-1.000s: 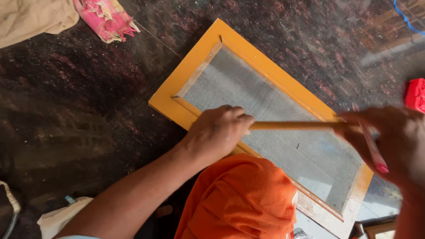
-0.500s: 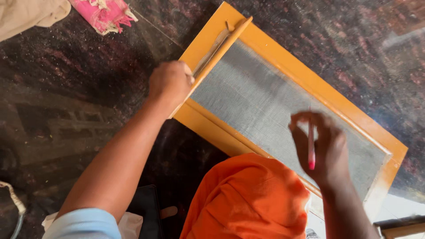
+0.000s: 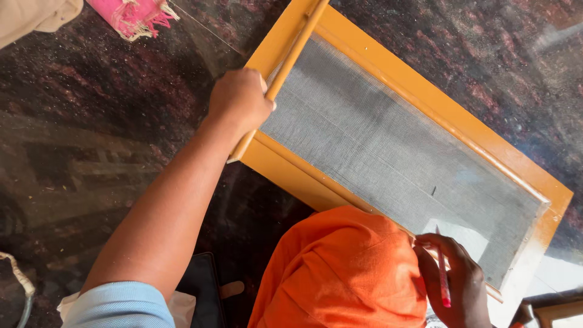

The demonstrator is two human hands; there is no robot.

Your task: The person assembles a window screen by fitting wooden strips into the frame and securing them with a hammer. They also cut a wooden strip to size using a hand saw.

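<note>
An orange wooden frame (image 3: 425, 97) with grey wire mesh (image 3: 388, 146) lies flat on the dark stone floor. My left hand (image 3: 240, 100) grips a thin wooden strip (image 3: 297, 45) and holds it along the frame's short left side. My right hand (image 3: 452, 279) rests at the frame's near edge, lower right, with a red pencil (image 3: 443, 279) in its fingers. Orange cloth (image 3: 340, 273) over my knee hides part of the frame's near edge.
A pink fringed cloth (image 3: 136, 13) and a beige cloth (image 3: 36, 13) lie at the top left on the dark floor (image 3: 91, 152). A black object (image 3: 203, 288) sits beside my knee. A white cord (image 3: 18, 279) curls at the bottom left.
The wooden strip has gone from both hands across the mesh to my left hand alone, laid along the frame's left side. My right hand has dropped to the near edge with the pencil.
</note>
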